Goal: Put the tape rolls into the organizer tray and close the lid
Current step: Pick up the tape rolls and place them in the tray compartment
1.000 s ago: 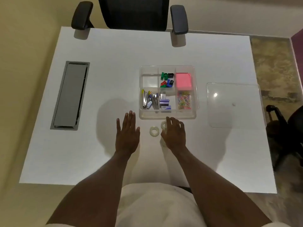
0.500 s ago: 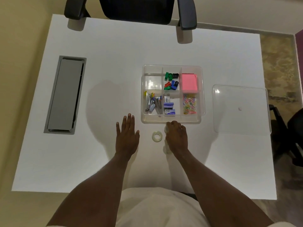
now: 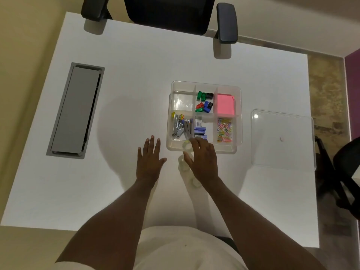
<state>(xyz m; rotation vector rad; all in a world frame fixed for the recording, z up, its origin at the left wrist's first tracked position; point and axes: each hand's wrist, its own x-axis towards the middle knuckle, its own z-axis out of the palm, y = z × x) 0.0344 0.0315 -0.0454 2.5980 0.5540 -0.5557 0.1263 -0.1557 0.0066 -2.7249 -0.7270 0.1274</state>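
The clear organizer tray sits mid-table with six compartments; its back-left one is bare. My right hand reaches over the tray's front edge, and a clear tape roll is pinched at its fingertips. A second tape roll lies on the table beside my right thumb. A third tape roll peeks out left of my right wrist. My left hand rests flat on the table, fingers spread, holding nothing. The clear lid lies on the table right of the tray.
Staplers, staple boxes, paper clips, pink sticky notes and coloured sharpeners fill the other compartments. A grey cable hatch is set into the table at left. A black office chair stands at the far edge; another dark chair is at right.
My right hand has moved forward from the table to the tray's front edge, carrying one tape roll with it. The left hand has stayed flat. The view has shifted slightly.
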